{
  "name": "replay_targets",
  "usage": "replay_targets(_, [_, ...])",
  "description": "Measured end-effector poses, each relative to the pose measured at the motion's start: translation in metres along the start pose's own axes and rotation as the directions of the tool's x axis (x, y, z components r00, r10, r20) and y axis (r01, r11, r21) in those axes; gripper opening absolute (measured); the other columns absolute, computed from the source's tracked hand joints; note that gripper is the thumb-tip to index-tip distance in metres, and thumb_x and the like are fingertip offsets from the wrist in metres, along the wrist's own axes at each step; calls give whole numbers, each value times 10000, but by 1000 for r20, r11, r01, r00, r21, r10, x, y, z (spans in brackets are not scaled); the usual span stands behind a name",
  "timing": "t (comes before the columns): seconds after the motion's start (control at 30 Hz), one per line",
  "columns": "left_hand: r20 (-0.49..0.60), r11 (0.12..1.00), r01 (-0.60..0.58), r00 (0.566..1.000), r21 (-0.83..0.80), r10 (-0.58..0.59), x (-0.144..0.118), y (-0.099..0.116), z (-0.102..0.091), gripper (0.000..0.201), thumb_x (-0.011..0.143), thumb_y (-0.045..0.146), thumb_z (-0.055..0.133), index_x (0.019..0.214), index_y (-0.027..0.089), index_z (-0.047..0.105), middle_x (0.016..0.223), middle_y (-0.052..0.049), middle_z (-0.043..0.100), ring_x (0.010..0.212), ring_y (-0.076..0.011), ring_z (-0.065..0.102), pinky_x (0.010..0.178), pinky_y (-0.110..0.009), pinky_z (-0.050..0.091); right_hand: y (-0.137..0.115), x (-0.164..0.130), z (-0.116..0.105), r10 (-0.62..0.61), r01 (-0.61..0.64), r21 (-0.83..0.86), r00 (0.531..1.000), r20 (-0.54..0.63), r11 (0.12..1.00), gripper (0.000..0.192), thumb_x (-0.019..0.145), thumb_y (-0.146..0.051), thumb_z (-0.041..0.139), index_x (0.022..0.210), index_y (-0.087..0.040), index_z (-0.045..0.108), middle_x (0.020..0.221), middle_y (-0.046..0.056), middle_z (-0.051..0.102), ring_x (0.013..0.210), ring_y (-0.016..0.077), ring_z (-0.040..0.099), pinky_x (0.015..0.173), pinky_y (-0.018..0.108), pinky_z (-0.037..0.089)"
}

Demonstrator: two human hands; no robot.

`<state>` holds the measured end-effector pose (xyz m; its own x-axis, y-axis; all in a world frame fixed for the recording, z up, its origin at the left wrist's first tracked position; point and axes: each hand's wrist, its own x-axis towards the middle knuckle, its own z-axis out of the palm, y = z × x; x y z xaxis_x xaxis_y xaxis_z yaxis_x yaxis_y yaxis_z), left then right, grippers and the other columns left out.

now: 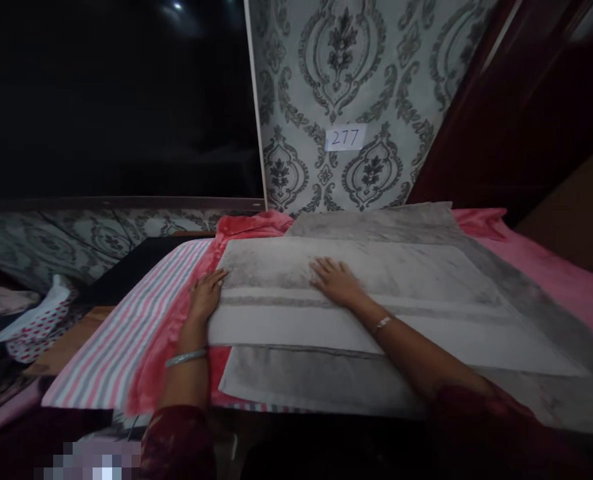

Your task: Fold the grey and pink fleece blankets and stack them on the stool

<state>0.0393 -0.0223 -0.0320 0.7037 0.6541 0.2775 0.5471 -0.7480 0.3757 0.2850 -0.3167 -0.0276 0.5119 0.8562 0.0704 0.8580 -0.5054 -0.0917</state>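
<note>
A light grey towel [286, 325] with a pale band lies folded and mostly flat in front of me. My right hand [335, 280] rests on its upper half, fingers spread, palm down. At the towel's left edge, my left hand [208, 292] lies with its fingers stretched out over the border. Beneath is a larger grey towel [321, 377], showing along the front, right and back. Under both spreads a pink-red plush cloth [164, 347], and below that a striped pink, grey and white cloth [121, 333].
A large dark TV screen [116, 100] stands behind on the left. Patterned wallpaper [336, 60] carries a paper label [345, 137] reading 277. Dark red wooden furniture [501, 113] leans into view at right. A polka-dot cloth [39, 333] lies at far left.
</note>
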Motion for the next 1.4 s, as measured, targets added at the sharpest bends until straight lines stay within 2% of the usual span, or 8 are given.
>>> replay_targets(0.23, [-3, 1000, -8, 1000, 30, 8, 1, 5, -5, 493, 959, 261, 333, 1315, 233, 673, 1410, -51, 636, 1387, -209, 502, 1227, -432, 302, 197, -111, -8, 489, -490, -101, 872, -36, 866, 617, 1026, -491, 210, 1595, -277, 319, 1669, 42, 234, 1528, 289, 226, 1205, 582, 218])
replay_targets(0.4, [-14, 996, 3, 1000, 91, -2, 1, 10, -13, 522, 953, 259, 306, 1324, 208, 670, 1414, -66, 632, 1374, -218, 517, 1198, -380, 349, 270, -174, -13, 673, -676, -23, 736, -71, 737, 623, 1023, -505, 198, 1585, -278, 342, 1663, 72, 260, 1513, 327, 256, 1152, 650, 285])
replay_targets(0.53, [77, 954, 85, 991, 286, -112, 15, 34, -26, 531, 947, 286, 307, 1315, 199, 680, 1438, -107, 607, 1389, -326, 489, 1154, -544, 372, 257, -164, -29, 749, -758, 3, 645, -154, 653, 629, 1022, -494, 221, 1547, -210, 420, 1618, 156, 341, 1500, 392, 255, 1116, 717, 266])
replay_targets(0.73, [200, 909, -216, 968, 357, 152, 66, 157, 10, 568, 956, 435, 347, 1444, 240, 562, 1541, -126, 497, 1492, -351, 332, 1181, -649, 227, 135, -72, -41, 215, -209, 77, 973, -82, 975, 624, 1016, -474, 360, 1590, -232, 335, 1659, 117, 245, 1525, 335, 219, 1181, 620, 224])
replay_targets(0.83, [282, 900, -342, 922, 271, 265, 69, 215, 50, 571, 960, 451, 373, 1493, 294, 501, 1568, -100, 468, 1503, -325, 322, 1202, -615, 204, 101, -39, -33, 6, 7, 120, 994, -109, 993, 615, 1012, -572, 375, 1578, -333, 351, 1655, 7, 270, 1521, 284, 244, 1221, 494, 205])
replay_targets(0.97, [306, 893, -348, 916, 284, 260, 63, 233, 86, 604, 989, 443, 305, 1563, 274, 387, 1646, -90, 325, 1529, -351, 248, 1168, -653, 244, 134, -47, -30, 93, -81, 105, 989, -112, 991, 577, 1021, -582, 365, 1540, -339, 424, 1635, -39, 310, 1518, 253, 256, 1229, 410, 192])
replay_targets(1.2, [352, 886, -344, 908, 312, 229, 69, 227, 90, 639, 1009, 481, 207, 1598, 252, 305, 1682, -72, 228, 1551, -347, 172, 1187, -643, 212, 258, -151, -44, 578, -571, 91, 799, -166, 816, 543, 1033, -407, 403, 1516, -168, 460, 1622, 115, 343, 1489, 314, 303, 1200, 512, 245])
replay_targets(1.4, [373, 879, -347, 902, 328, 217, 65, 235, 85, 650, 1014, 466, 185, 1608, 218, 273, 1688, -85, 207, 1552, -353, 161, 1194, -642, 188, 269, -214, -54, 800, -770, 224, 554, -228, 597, 385, 1013, -264, 385, 1282, -142, 633, 1280, 144, 666, 1149, 232, 619, 973, 312, 443])
